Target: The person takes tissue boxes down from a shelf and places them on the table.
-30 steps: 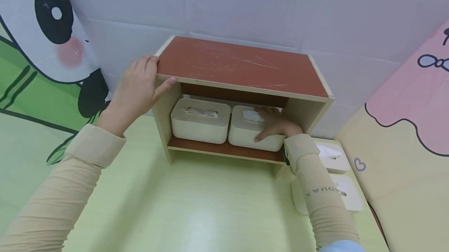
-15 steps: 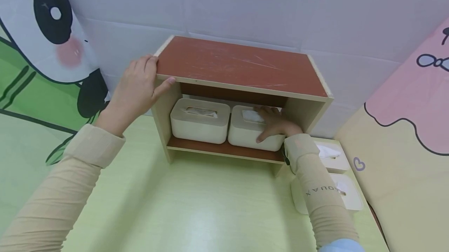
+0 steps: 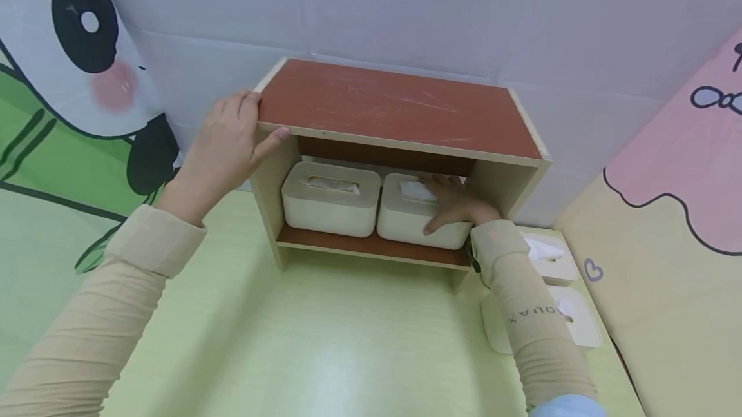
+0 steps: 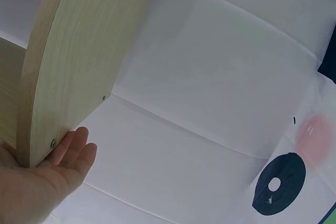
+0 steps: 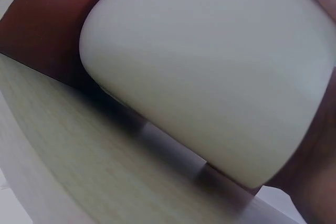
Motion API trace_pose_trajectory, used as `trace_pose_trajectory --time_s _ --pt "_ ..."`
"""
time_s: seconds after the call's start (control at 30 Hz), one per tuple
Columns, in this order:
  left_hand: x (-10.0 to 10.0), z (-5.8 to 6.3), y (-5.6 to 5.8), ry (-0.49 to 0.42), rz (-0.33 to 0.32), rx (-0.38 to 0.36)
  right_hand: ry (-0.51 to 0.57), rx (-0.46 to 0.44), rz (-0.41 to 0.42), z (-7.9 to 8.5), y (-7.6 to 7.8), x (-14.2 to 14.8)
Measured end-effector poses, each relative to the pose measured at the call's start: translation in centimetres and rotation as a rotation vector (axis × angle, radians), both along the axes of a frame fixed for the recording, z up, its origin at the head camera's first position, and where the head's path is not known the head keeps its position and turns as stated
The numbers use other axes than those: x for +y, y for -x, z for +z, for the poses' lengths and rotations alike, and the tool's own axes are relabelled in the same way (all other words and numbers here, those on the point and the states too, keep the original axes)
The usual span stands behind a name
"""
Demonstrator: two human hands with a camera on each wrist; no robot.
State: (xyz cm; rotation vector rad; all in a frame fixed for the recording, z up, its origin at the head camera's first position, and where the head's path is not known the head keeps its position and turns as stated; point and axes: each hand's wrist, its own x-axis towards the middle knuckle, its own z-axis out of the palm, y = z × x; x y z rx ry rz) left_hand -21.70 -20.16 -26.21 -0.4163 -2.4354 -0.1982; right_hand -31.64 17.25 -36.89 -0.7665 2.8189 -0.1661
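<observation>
A small wooden shelf [image 3: 400, 107] with a red-brown top stands against the wall. My left hand [image 3: 226, 146] holds its upper left corner, the thumb over the front edge; in the left wrist view, fingers [image 4: 79, 153] reach past the side panel [image 4: 84, 51]. Inside the shelf two cream tissue boxes stand side by side: a left tissue box [image 3: 330, 211] and a right tissue box [image 3: 400, 220]. My right hand [image 3: 452, 201] grips the right one, fingers over its lid and thumb on its front. The right wrist view shows that box's end [image 5: 210, 72] close to the side wall.
Two more tissue boxes stand right of the shelf: a rear box [image 3: 559, 269] and a front box [image 3: 585, 323], partly behind my right sleeve [image 3: 533, 314]. The pale green tabletop [image 3: 330, 339] stretches in front. A wall panel [image 3: 661, 262] rises at the right.
</observation>
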Motion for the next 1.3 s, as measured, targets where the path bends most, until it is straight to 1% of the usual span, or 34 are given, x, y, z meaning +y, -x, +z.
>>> trace_pose_trajectory --time_s 0.43,0.73,1.0,1.17,1.3 --pt "0.0 -0.1 0.3 0.015 -0.005 0.022 -0.041 0.020 -0.010 0.1 0.0 -0.2" --pt "0.0 -0.2 0.4 0.017 0.000 0.023 -0.030 0.013 -0.020 0.0 -0.2 -0.2" --pt "0.0 -0.2 0.4 0.010 -0.003 0.019 -0.019 0.034 -0.030 0.0 -0.9 -0.3" --pt "0.0 -0.2 0.3 0.002 0.002 -0.003 -0.047 0.057 -0.031 0.3 -1.5 -0.3" --pt "0.0 -0.2 0.3 0.005 0.001 0.000 -0.079 0.087 -0.024 0.5 -1.9 -0.1"
